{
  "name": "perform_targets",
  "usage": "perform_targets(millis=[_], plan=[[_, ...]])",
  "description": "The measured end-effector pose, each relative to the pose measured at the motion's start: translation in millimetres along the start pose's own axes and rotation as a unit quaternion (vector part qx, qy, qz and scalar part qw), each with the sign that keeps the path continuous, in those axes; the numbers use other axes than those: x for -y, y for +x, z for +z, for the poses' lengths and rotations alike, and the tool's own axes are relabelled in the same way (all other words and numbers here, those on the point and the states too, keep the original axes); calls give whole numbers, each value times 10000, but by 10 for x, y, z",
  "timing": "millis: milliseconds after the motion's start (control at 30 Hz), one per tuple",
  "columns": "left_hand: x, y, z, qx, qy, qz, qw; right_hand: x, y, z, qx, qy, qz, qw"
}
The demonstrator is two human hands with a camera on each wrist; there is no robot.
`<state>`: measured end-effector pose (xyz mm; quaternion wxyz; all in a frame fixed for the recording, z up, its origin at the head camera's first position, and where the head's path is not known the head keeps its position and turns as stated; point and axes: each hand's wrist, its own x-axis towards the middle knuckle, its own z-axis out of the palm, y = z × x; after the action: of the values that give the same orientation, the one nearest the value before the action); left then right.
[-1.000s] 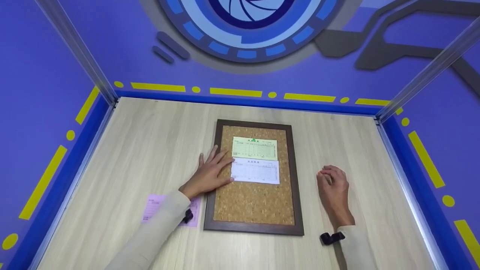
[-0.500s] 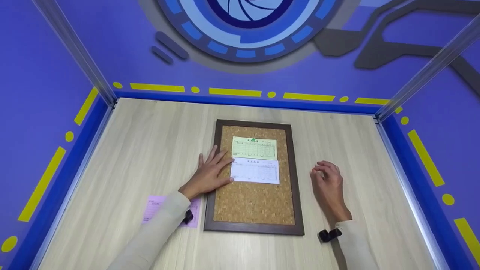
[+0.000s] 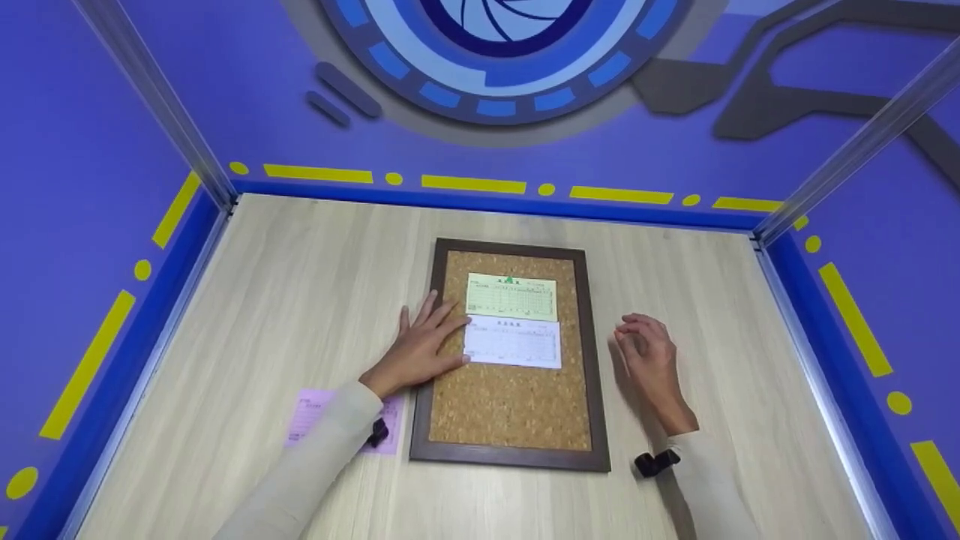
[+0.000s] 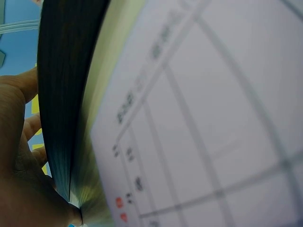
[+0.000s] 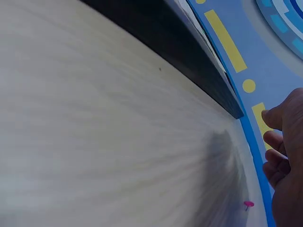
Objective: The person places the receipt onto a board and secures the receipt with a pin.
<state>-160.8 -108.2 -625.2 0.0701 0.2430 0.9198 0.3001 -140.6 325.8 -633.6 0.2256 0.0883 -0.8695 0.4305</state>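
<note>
With the flat left hand [image 3: 421, 343] pressing the white slip [image 3: 512, 346] and the right hand [image 3: 643, 352] pinching something unseen, the slip could shift if pressure eases.

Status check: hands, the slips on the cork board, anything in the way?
Left hand flat, pressing white paper slip onto brown-framed cork board. Right hand beside the frame, fingers loosely curled; contents not visible. Green slip already pinned above. Nothing blocking.

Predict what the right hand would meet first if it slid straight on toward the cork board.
Probably the dark frame of the cork board; the right hand sits just beside that edge, though its height above the table is unclear.
</note>
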Motion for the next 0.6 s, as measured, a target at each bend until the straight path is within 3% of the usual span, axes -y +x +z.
perform_targets(millis=[467,600], plan=[[-3,2,-5,-47,40,87,9999,93,92,121,184,47,-399,9990],[7,7,4,-90,38,130,9999,130,110,143,303,54,-319,9990]])
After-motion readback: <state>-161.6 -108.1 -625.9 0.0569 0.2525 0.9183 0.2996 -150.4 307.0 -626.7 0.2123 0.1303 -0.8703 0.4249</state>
